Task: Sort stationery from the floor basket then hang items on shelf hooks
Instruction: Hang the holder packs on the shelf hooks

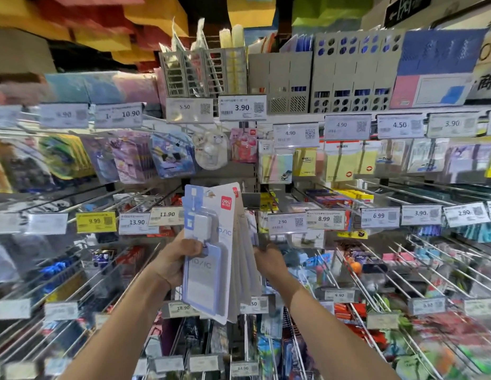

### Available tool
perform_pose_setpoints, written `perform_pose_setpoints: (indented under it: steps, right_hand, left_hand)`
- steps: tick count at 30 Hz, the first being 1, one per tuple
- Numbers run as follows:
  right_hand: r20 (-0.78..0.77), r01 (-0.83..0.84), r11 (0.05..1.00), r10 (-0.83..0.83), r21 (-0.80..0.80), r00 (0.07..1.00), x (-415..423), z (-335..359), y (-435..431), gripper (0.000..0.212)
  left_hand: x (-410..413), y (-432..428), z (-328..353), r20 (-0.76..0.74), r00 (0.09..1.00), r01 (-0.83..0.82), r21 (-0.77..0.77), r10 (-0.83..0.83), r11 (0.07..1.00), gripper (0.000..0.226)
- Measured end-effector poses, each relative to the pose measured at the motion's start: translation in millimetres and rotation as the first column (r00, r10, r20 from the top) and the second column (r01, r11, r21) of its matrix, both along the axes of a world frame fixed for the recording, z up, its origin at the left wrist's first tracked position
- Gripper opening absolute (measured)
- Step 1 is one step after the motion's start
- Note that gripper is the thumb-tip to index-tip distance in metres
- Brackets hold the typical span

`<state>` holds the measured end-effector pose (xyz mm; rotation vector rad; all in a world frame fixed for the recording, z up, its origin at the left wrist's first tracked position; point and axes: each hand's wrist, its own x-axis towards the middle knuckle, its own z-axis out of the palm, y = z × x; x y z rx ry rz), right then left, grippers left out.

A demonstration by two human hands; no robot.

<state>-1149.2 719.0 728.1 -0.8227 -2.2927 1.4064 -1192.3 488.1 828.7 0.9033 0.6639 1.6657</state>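
Head view: left hand (171, 263) grips "deli" "ID/IC" packs (211, 242)

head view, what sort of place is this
Most likely a shop's stationery aisle: price tags along the shelf edges, sticky notes hanging on hooks, and ID card holder packs in the left hand.

right hand (269, 260) fingers hidden behind card packs (211, 275) | grip unclear, perhaps pinching

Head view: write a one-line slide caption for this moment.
Left hand grips a fanned stack of ID card holder packs, right hand at its rear edge, facing stationery shelf hooks.
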Motion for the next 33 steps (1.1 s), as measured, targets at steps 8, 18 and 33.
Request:
perform_pose_setpoints:
  steps: [8,18,33]
  right_hand:
    - [-0.361,-0.299,0.954,0.269,-0.030,0.893,74,40,-29,0.054]
    - [-0.633,-0.221,0.940,0.338,0.259,0.696,131,73,-85,0.045]
    - [-0.670,-0.388,0.908,0.193,-0.154,0.717,141,55,-85,0.031]
  left_hand:
    - [30,3,4,-0.326,0.849,-0.429,0.036,0.416,0.903,0.041]
    - [36,3,1,-0.451,0.722,-0.546,0.093,0.524,0.832,0.063]
    - [44,-15,-8,-0.507,0.696,-0.564,0.054,0.510,0.824,0.087]
